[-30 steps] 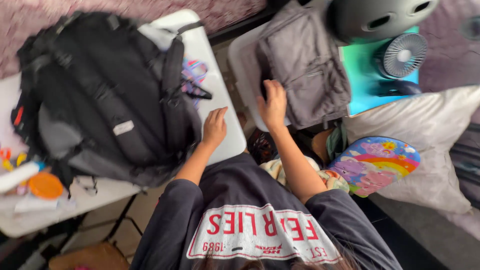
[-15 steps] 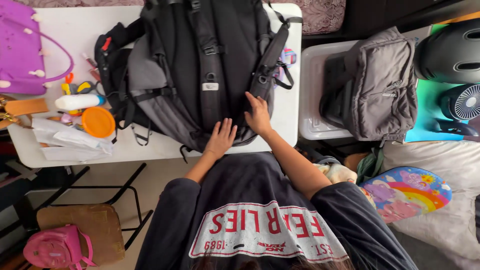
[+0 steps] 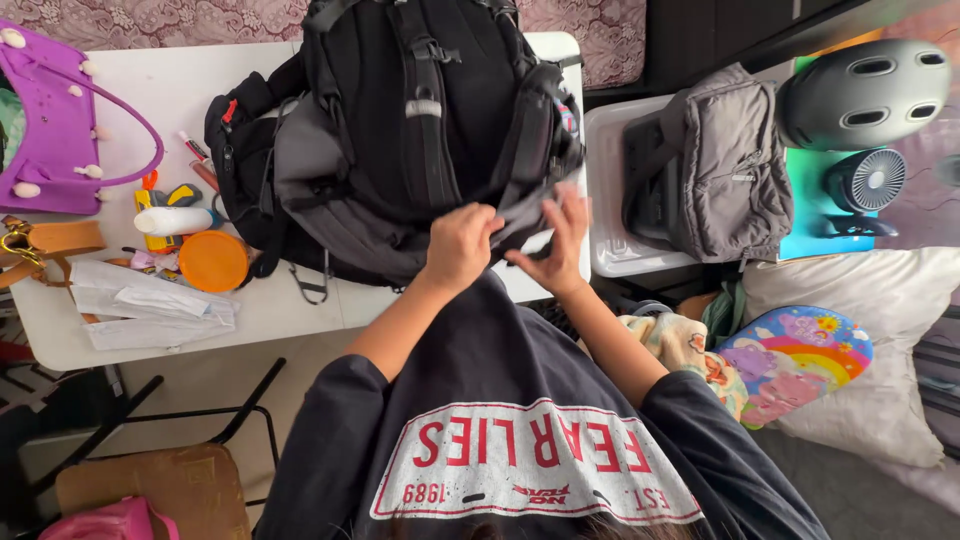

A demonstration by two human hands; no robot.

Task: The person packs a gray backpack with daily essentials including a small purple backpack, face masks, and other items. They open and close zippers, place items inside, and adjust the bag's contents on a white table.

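Observation:
A big black and grey backpack (image 3: 400, 130) lies on the white table (image 3: 290, 305), straps up. My left hand (image 3: 460, 245) is closed on the backpack's near edge, pinching dark fabric. My right hand (image 3: 560, 235) grips the same edge and a strap just to the right, fingers curled around it. Both hands are at the table's front right corner.
A purple handbag (image 3: 60, 120), an orange lid (image 3: 213, 260), a white tube (image 3: 172, 220) and papers (image 3: 150, 300) lie left on the table. Right: a grey bag (image 3: 725, 165) in a white bin (image 3: 605, 190), a dark helmet (image 3: 865, 90), a small fan (image 3: 868, 182), a rainbow cushion (image 3: 795, 355). A chair (image 3: 150, 485) stands below left.
My hands went from resting flat on the backpack to gripping its near edge, which is now pulled up and toward me. The view shifted slightly.

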